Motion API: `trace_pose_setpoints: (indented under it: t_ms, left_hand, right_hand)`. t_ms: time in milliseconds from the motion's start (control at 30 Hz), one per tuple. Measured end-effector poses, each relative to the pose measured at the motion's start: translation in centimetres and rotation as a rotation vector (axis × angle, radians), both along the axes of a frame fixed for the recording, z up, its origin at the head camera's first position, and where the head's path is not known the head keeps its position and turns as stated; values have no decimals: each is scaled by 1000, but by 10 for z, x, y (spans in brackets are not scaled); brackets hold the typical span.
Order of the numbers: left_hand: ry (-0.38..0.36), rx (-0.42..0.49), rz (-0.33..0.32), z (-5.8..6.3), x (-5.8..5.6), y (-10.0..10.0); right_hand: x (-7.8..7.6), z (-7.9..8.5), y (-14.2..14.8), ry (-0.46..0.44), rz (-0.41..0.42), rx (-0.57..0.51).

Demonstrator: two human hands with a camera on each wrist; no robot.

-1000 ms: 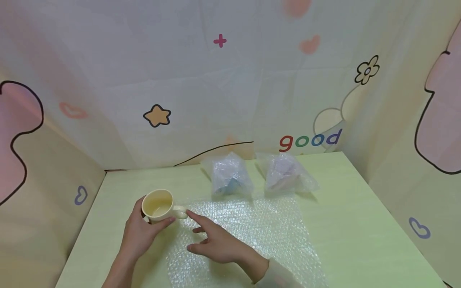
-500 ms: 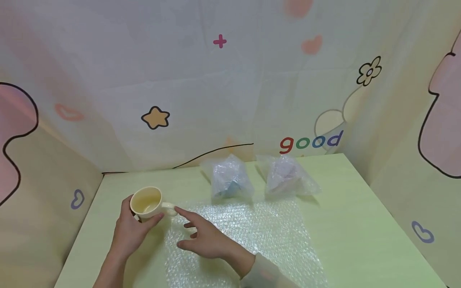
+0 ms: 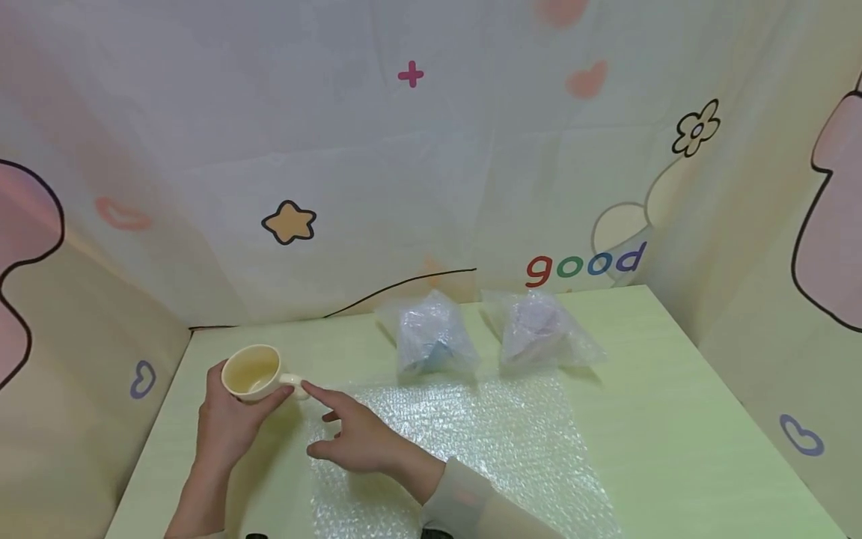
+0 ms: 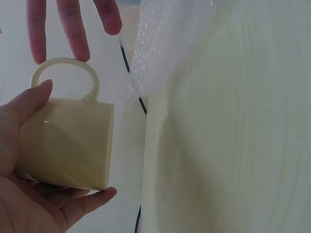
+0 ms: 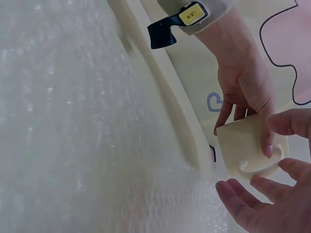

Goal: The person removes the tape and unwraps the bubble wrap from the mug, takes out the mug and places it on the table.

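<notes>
Pale yellow mug (image 3: 251,374), one, held above a table (image 3: 673,419)

Head view: mug at left, beside the sheet's far left corner. Left hand (image 3: 227,423): thumb and fingers clamped round the mug. Right hand (image 3: 360,436): fingers apart, index extended to the handle (image 3: 294,380). Bubble wrap sheet (image 3: 485,438), one, laid flat. Wrapped bundles, two, beyond it: left bundle (image 3: 434,329), blue showing; right bundle (image 3: 539,328), pale purple.

Left wrist view: two right-hand fingertips (image 4: 80,48) at the handle, a third clear of it.

Right wrist view: cuff (image 5: 214,17) with dark strap (image 5: 163,33), yellow label (image 5: 193,14).
</notes>
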State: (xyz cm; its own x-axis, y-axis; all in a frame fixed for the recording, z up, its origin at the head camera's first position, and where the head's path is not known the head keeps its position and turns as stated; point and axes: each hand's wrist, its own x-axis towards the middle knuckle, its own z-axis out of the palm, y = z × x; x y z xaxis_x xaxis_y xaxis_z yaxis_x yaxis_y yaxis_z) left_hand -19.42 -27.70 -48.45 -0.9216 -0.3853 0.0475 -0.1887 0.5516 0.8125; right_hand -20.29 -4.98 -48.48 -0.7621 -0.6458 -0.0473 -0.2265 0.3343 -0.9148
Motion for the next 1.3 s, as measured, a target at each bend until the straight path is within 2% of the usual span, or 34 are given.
trace_pose_setpoints:
  t_ms: [300, 467, 667, 833, 967, 1133, 1300]
  left_hand:
    - [86, 5, 47, -12, -22, -11]
    - [73, -3, 66, -20, -33, -23]
    - [87, 21, 83, -25, -43, -32]
    - [99, 48, 87, -29, -49, -33]
    - [81, 59, 93, -30, -51, -33]
    - [49, 34, 110, -30, -51, -35]
    - [51, 13, 136, -35, -52, -37]
  right_hand:
    - [-15, 2, -19, -97, -44, 15]
    - [-24, -1, -32, -178, -74, -9]
    - [-33, -2, -45, -213, -70, -3]
    - [-41, -1, -50, -227, -82, 11]
    - [-47, -1, -51, -241, -80, 10]
    - [-52, -1, -56, -269, -58, 12]
    - [-54, 0, -63, -298, -51, 41]
